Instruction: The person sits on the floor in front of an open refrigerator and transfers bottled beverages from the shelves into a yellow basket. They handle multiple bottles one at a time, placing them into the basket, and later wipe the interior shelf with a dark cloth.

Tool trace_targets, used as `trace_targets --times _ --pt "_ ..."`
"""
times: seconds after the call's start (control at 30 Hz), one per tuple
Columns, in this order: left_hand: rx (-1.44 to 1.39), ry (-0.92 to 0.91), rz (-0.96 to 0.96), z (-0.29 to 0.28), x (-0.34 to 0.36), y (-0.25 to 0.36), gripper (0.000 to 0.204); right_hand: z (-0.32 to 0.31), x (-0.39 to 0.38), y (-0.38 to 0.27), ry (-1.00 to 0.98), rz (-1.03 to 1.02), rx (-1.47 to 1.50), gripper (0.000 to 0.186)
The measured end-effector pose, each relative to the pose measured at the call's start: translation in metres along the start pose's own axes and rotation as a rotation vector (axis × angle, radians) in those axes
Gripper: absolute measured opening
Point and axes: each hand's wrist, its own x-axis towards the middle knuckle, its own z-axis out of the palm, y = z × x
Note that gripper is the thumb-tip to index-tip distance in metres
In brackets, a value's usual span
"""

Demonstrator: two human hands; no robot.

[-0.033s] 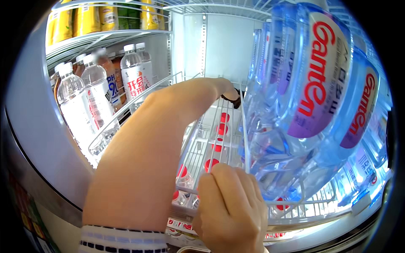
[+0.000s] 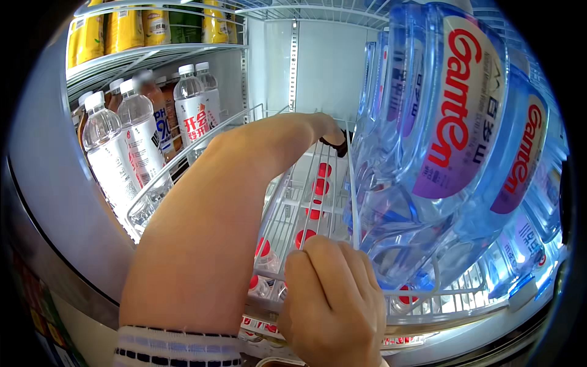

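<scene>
My left forearm stretches deep into a refrigerator, over a white wire shelf (image 2: 292,205). Far back, my left hand (image 2: 331,129) is beside a tall wire divider (image 2: 353,189). Its fingers are mostly hidden, and a small dark shape (image 2: 335,147) shows just under them. Nearer, my right hand (image 2: 333,300) is closed in a fist at the shelf's front, close to the divider's near end. Its curled fingertips are out of sight, as is whatever they grip. Through the wires below, several clear bottles with red caps (image 2: 305,237) stand in a row.
Large blue-tinted water bottles (image 2: 461,116) crowd the right side against the divider. Clear bottles with white caps (image 2: 110,144) fill a wire-railed section at left. Yellow packages (image 2: 125,29) occupy the upper left shelf. A wire rack (image 2: 318,13) spans overhead.
</scene>
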Motion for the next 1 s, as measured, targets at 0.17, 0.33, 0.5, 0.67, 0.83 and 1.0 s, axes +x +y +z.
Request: trace_targets --times 0.17,0.33,0.5,0.67,0.83,1.0 --pt "-0.027 -0.051 -0.053 0.005 -0.005 -0.008 0.031 -0.021 0.015 -0.010 -0.252 0.254 0.172 0.016" --pt "-0.014 -0.067 -0.076 -0.006 -0.034 0.015 0.033 -0.026 0.020 -0.013 -0.215 0.289 0.203 0.013" --pt "-0.007 -0.150 -0.164 -0.004 -0.092 0.036 0.036 -0.021 0.021 -0.015 -0.174 0.344 0.233 0.013" --pt "-0.019 -0.236 0.006 -0.024 -0.175 0.075 0.040 -0.022 0.014 -0.011 -0.107 0.315 0.194 0.009" --pt "-0.004 -0.206 0.018 -0.028 -0.225 0.081 0.045 -0.023 0.017 -0.015 -0.027 0.255 0.218 0.011" --pt "-0.168 -0.175 0.220 -0.043 -0.264 0.070 0.038 -0.018 0.018 -0.016 0.076 0.246 0.292 0.009"
